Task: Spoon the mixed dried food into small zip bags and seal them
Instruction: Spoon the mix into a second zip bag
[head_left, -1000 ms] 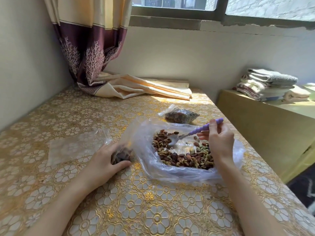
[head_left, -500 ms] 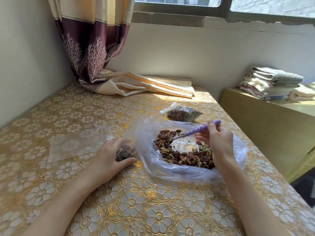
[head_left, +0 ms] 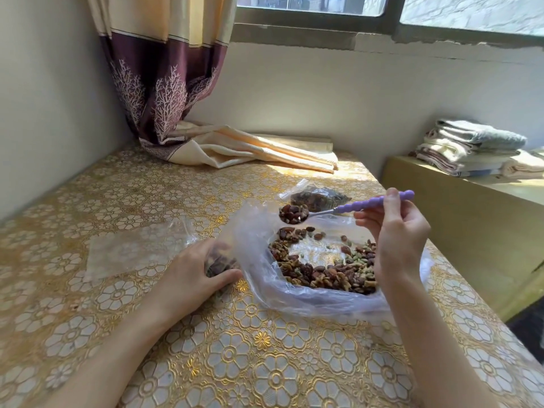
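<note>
Mid-transfer: the right hand (head_left: 397,231) pinches a loaded spoon (head_left: 297,214) at frame centre; the left hand (head_left: 191,272) grips the small zip bag (head_left: 219,260), whose mouth must next meet the spoon.

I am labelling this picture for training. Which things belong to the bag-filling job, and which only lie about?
Job:
purple-handled metal spoon
large clear plastic bag of mixed dried food
small zip bag under left hand
filled small bag
flat empty clear bags

Lying about:
cream and maroon curtain
folded towels
</note>
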The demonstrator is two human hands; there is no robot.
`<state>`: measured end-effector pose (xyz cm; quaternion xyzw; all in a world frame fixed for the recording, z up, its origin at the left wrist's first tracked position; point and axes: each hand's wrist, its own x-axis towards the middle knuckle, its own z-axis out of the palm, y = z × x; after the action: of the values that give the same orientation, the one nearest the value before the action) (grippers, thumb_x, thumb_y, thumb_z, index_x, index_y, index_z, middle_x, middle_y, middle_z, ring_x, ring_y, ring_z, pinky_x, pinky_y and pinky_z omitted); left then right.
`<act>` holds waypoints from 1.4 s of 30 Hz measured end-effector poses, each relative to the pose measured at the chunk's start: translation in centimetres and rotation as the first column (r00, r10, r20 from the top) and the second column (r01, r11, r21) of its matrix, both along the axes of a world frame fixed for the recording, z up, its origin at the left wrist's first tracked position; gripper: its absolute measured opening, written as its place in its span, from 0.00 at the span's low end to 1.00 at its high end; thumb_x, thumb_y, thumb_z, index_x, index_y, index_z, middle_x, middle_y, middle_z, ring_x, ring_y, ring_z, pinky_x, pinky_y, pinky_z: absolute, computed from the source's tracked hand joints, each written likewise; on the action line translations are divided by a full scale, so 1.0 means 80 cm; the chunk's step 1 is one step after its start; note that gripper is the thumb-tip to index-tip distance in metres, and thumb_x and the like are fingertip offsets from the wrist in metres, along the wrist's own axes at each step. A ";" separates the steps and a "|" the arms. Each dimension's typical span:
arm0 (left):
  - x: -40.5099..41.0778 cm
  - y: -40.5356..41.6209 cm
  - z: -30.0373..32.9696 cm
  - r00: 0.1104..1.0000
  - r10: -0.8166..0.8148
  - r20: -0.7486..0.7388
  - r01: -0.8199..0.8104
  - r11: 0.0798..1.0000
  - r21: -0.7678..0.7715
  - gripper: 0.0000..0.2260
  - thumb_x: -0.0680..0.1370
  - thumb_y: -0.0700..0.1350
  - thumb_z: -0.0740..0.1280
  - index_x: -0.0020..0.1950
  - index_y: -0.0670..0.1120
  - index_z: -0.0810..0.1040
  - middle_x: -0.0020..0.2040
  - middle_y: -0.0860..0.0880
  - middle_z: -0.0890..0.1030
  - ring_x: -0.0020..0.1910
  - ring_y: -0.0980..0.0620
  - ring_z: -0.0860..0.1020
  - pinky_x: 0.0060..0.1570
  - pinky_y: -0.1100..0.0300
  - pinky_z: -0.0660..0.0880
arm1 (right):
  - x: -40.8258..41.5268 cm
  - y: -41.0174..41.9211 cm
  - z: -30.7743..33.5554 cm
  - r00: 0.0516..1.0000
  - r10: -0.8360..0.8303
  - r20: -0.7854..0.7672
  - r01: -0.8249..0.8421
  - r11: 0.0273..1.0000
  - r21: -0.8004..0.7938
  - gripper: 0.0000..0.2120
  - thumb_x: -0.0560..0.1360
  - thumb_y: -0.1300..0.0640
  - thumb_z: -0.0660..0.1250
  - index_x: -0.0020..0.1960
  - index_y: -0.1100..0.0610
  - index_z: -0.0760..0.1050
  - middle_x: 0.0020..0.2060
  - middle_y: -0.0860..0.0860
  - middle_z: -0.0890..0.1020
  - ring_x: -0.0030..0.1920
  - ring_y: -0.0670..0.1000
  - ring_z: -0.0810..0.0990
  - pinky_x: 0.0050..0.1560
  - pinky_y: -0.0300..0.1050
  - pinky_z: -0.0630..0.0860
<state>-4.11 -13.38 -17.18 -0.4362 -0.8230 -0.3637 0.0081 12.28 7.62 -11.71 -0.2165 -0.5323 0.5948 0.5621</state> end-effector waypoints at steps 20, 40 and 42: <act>0.009 -0.001 0.007 0.988 -0.037 0.151 0.028 0.998 0.056 0.36 0.59 0.65 0.69 0.63 0.56 0.64 0.52 0.57 0.77 0.50 0.58 0.78 0.51 0.60 0.75 | -0.017 -0.057 -0.005 0.918 0.387 0.087 -0.395 0.873 0.287 0.08 0.75 0.57 0.61 0.48 0.60 0.76 0.39 0.51 0.85 0.40 0.51 0.84 0.42 0.39 0.79; 0.006 -0.001 0.003 0.993 -0.016 0.114 0.014 1.000 0.019 0.37 0.59 0.64 0.70 0.64 0.55 0.64 0.54 0.55 0.74 0.52 0.54 0.76 0.53 0.60 0.72 | 0.028 0.043 -0.013 0.956 -0.059 0.288 0.004 0.982 0.190 0.11 0.82 0.58 0.55 0.44 0.59 0.71 0.35 0.57 0.79 0.40 0.60 0.82 0.48 0.53 0.80; 0.006 0.000 0.002 0.993 -0.019 0.120 0.017 1.000 0.019 0.37 0.59 0.64 0.70 0.64 0.55 0.64 0.55 0.54 0.75 0.53 0.53 0.76 0.54 0.56 0.74 | 0.030 0.044 -0.012 0.955 -0.010 0.296 -0.043 0.984 0.172 0.11 0.82 0.59 0.54 0.43 0.60 0.70 0.35 0.57 0.77 0.35 0.57 0.82 0.44 0.51 0.81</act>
<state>-3.65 -13.42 -16.99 -0.4209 -0.8148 -0.3966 -0.0408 14.69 11.17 -12.70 -0.2480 -0.6626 0.5110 0.4882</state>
